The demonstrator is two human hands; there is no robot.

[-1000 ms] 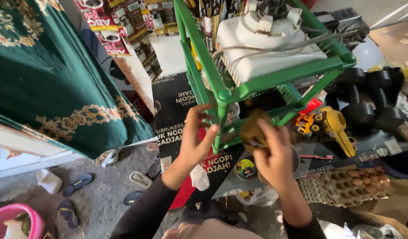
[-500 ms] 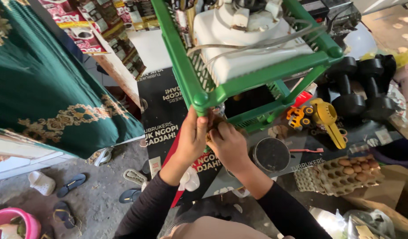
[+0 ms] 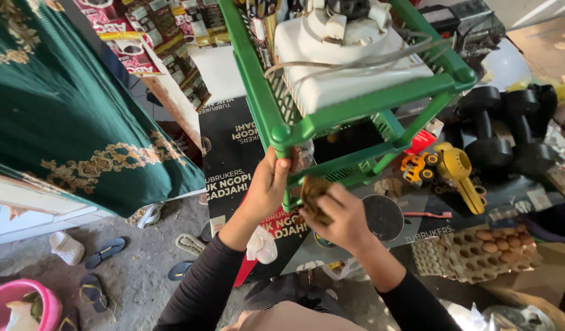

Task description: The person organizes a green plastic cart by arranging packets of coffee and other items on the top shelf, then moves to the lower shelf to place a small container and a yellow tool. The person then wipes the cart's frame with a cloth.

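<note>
A green plastic rack [image 3: 362,107] stands on the table in front of me, with a white appliance [image 3: 350,58] on its upper shelf. My left hand [image 3: 271,184] grips the rack's front corner post just below the top shelf. A brownish rag [image 3: 312,191] is bunched in my right hand [image 3: 344,214], which presses it against the lower green shelf beside that post. Both sleeves are black.
A tray of brown eggs [image 3: 479,251] lies at the right. A yellow citrus squeezer [image 3: 457,171], a small toy truck [image 3: 414,167], a round dark lid [image 3: 384,216] and black dumbbells [image 3: 503,129] sit on the table. Green cloth [image 3: 74,110] hangs at left; sandals [image 3: 104,251] litter the floor.
My right hand with the rag has shifted from the table side to the rack's lower shelf by the corner post. The left hand stays on the post while the view tilts closer.
</note>
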